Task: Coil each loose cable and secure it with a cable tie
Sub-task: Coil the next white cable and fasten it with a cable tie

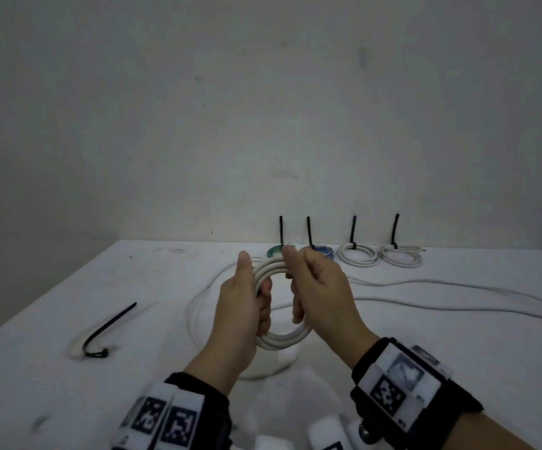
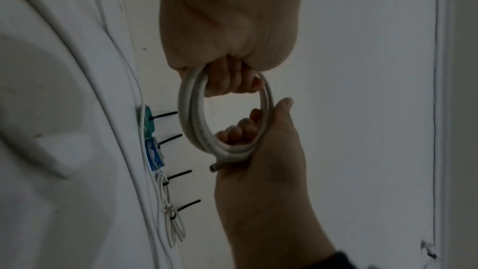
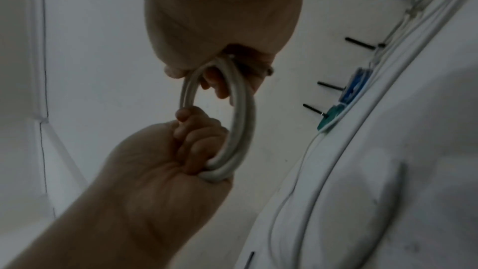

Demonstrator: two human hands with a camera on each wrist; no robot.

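Left hand: my left hand grips the near-left side of the white cable coil, fingers curled through the ring and thumb raised along its outer edge.
Right hand: my right hand clamps the far-right side of the same coil, fingers wrapped round the turns. From the left wrist view its fingertips show inside the ring.
White cable coil: several turns held upright in the air above the table, between my two hands, in front of me. One cut end sticks out just below my right-hand grip.
Loose run of cable: the uncoiled length trails from the coil across the table to the right edge of the head view; another loop lies on the table behind my left hand.
Spare cable tie: one black tie, curved, lies on the table well to the left of my hands.
Finished coils: four lie in a row at the far edge of the table against the wall: a green coil, a blue coil, and two white coils. Each carries a black tie with its tail standing up.
Wrist gear: black straps with printed marker tiles on both wrists, left and right.
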